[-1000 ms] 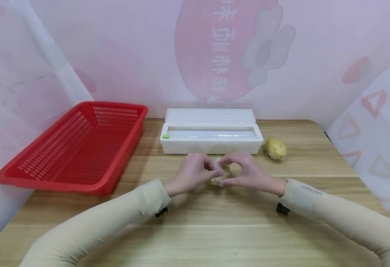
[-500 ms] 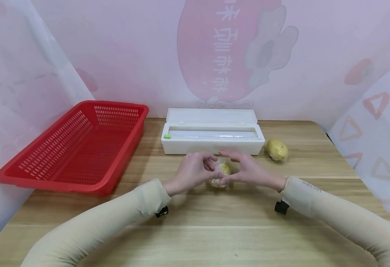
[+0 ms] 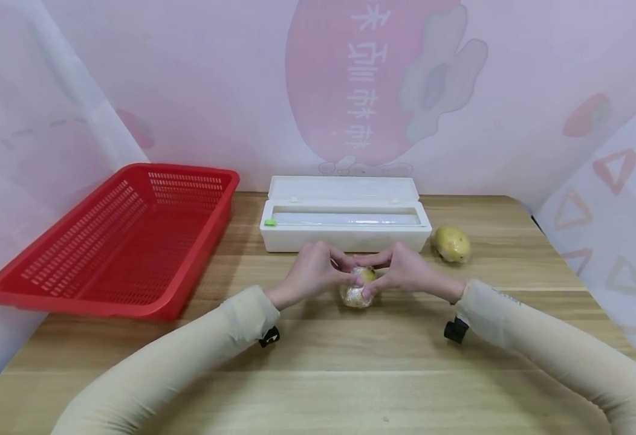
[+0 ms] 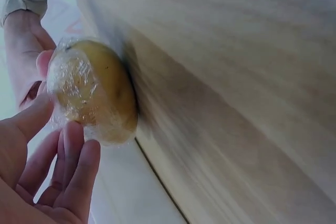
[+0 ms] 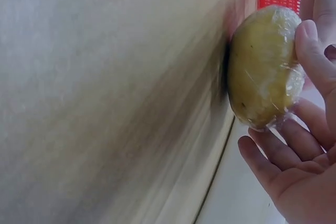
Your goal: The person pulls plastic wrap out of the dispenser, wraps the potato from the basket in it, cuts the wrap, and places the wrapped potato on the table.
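Note:
A yellow potato [image 3: 357, 296] in clear cling film rests on the wooden table between both hands. The left hand [image 3: 314, 273] holds the film-covered top of it with thumb and fingers; the left wrist view shows crinkled film on the potato [image 4: 113, 87] under these fingertips. From the other side the right hand [image 3: 409, 273] has its thumb on the potato [image 5: 257, 66] and its curled fingers at the far edge. The fingertips of both hands almost meet over the top and hide part of it.
Behind the hands stands a white cling film box [image 3: 345, 239] with its lid raised and a roll inside. Another yellow potato [image 3: 451, 244], seemingly wrapped, lies right of the box. A red plastic basket [image 3: 78, 306] stands at the left. A printed wall closes off the back.
The right hand's fingers moved apart from the film, then closed in again over the potato. Both hands now sit closer together on it. The view has shifted slightly.

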{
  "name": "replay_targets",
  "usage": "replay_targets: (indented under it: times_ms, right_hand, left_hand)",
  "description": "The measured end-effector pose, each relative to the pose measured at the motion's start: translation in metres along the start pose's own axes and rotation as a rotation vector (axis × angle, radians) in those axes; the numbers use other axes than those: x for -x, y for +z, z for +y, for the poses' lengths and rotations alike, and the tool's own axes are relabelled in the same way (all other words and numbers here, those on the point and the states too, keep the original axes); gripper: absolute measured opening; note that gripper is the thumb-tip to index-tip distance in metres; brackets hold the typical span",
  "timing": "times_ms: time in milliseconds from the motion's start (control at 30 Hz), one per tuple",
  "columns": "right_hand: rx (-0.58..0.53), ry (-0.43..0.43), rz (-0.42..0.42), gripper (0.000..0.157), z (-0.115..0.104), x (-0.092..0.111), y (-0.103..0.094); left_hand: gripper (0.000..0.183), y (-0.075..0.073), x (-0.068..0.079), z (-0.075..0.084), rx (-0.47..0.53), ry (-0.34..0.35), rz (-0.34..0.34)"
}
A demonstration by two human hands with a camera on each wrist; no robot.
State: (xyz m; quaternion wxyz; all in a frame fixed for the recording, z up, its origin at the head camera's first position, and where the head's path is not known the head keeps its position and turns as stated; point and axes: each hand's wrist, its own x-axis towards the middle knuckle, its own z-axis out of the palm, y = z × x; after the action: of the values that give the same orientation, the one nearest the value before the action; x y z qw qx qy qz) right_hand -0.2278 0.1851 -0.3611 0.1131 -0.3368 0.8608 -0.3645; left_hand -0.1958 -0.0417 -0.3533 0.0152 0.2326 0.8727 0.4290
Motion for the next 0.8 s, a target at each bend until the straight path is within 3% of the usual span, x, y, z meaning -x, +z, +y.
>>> replay_targets:
  times_ms: [267,500,800]
  right_hand:
    - [-0.029,0.003,-0.012,0.060,0.0043,-0.0022,-0.0045]
    - [-0.099,0.053,-0.021,0.064,0.0026,-0.0024,-0.0061]
    - [-0.171,0.020,-0.017,0.063,0.0032,0.0000,-0.0033]
  left_hand:
    - [0.013,0.0014,-0.0058,0.0007,-0.009,-0.057,-0.001]
    - [0.011,0.0024,-0.0068,0.0017,0.036,-0.135,0.036]
    - [0.014,0.0059,-0.0092,0.0030,0.093,-0.204,0.063]
